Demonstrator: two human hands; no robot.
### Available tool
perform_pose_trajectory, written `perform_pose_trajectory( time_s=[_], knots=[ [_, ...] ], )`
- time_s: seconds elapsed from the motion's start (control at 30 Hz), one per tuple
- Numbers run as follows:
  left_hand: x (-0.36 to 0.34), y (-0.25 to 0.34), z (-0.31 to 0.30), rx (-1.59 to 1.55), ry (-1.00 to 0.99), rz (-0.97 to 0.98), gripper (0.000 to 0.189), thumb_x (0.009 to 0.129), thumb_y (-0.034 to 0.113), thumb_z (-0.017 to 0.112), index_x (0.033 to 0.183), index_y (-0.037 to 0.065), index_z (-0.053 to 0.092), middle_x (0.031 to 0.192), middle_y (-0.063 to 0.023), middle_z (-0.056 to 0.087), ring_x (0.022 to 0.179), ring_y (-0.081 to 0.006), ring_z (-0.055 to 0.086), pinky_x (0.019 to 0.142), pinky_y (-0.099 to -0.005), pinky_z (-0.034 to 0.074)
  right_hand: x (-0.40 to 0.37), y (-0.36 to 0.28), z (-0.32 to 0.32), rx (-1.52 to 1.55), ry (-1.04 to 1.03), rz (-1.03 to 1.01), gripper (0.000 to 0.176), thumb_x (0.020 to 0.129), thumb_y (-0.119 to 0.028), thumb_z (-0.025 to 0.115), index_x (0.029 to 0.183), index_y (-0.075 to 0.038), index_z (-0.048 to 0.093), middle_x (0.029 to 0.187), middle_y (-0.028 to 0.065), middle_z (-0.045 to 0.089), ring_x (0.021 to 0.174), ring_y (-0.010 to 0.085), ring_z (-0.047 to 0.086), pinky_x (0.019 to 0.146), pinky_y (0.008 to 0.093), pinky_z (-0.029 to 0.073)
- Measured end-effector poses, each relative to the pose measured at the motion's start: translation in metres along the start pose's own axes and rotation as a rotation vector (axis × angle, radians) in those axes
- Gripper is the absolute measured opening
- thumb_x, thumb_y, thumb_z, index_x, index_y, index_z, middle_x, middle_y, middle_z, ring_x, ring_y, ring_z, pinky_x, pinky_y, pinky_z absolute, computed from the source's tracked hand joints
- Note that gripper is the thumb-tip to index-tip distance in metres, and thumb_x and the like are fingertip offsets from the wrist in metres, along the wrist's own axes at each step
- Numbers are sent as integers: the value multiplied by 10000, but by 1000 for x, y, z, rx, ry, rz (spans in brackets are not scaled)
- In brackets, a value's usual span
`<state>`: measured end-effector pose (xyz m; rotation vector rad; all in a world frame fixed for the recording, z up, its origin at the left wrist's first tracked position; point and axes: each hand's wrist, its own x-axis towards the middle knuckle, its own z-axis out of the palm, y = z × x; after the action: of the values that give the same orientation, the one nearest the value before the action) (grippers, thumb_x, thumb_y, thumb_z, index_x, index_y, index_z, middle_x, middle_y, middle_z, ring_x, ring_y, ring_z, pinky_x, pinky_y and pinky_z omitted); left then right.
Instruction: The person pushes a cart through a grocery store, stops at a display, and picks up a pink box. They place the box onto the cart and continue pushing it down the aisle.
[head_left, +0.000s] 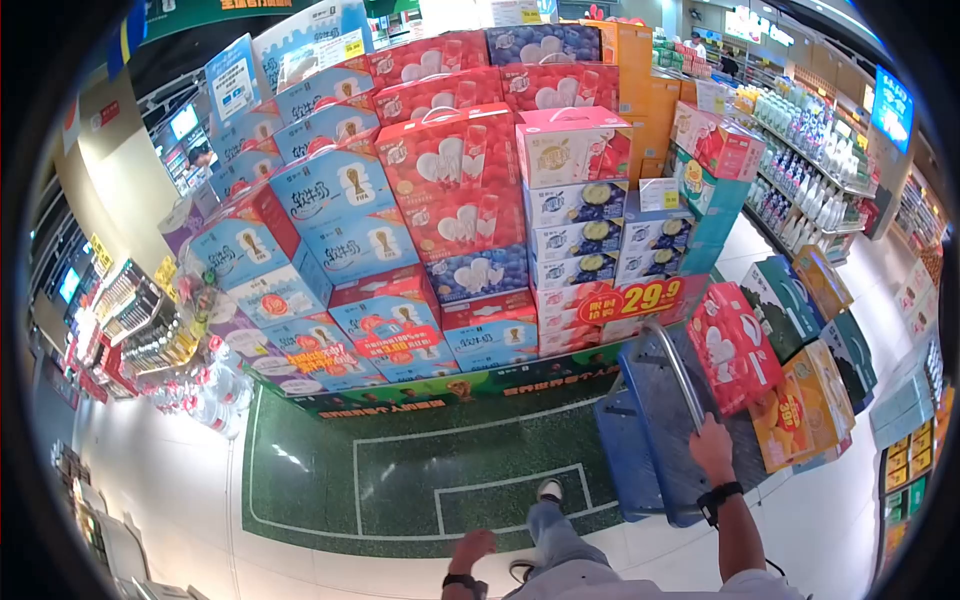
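My right hand (712, 450) is wrapped round the curved metal handle (680, 375) of a blue platform cart (655, 465). The cart's grey-blue deck shows beneath that handle, and a dark band is on my right wrist. Low in the view, my left hand (473, 548) hangs beside my body, above the floor and away from the cartons. Its fingers are too small and blurred to read. Against the cart's right side stand a red gift carton (735, 345) and an orange carton (797, 410).
A tall display of drink cartons (350, 205) rises ahead, with a red 29.9 price sign (645, 298) low on its right. Below it lies a green pitch-patterned mat (400, 470). Large water bottles (215, 385) stand left; stocked bottle shelves (810, 150) are right.
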<state>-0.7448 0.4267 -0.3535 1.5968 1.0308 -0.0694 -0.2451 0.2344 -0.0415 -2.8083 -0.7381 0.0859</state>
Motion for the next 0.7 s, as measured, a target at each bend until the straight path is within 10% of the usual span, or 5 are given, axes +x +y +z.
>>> perform_pose_trajectory(
  time_s=[0.1, 0.2, 0.53, 0.7],
  knots=[
    [13, 36, -15, -566, -77, -290, 269, 984, 282, 506, 1029, 59, 650, 876, -84, 702, 763, -217, 705, 643, -353, 559, 2, 1, 4, 9, -42, 49, 401, 822, -199, 678, 1154, -12, 551, 961, 269, 665, 932, 445, 657, 836, 525, 527],
    [23, 27, -47, 46, -274, -339, 303, 993, 287, 500, 1036, 45, 676, 957, -105, 729, 783, -220, 716, 641, -341, 563, 2, -7, -4, 12, -73, 96, 383, 814, -195, 685, 1124, -11, 554, 957, 268, 664, 932, 447, 656, 832, 529, 525],
    [61, 73, -135, -115, -1, -679, 304, 978, 309, 521, 1009, 59, 691, 939, -85, 744, 781, -205, 723, 634, -318, 561, -2, -1, 4, 130, -65, 61, 288, 797, -210, 703, 938, -4, 558, 834, 267, 662, 828, 470, 650, 735, 561, 513],
    [124, 140, -123, 242, -165, -456, 283, 895, 300, 527, 800, 94, 695, 737, -7, 702, 618, -150, 667, 542, -326, 500, -7, -8, -2, 242, 33, 63, 313, 781, -271, 725, 870, -15, 568, 736, 262, 640, 749, 489, 634, 677, 571, 499]
  ],
)
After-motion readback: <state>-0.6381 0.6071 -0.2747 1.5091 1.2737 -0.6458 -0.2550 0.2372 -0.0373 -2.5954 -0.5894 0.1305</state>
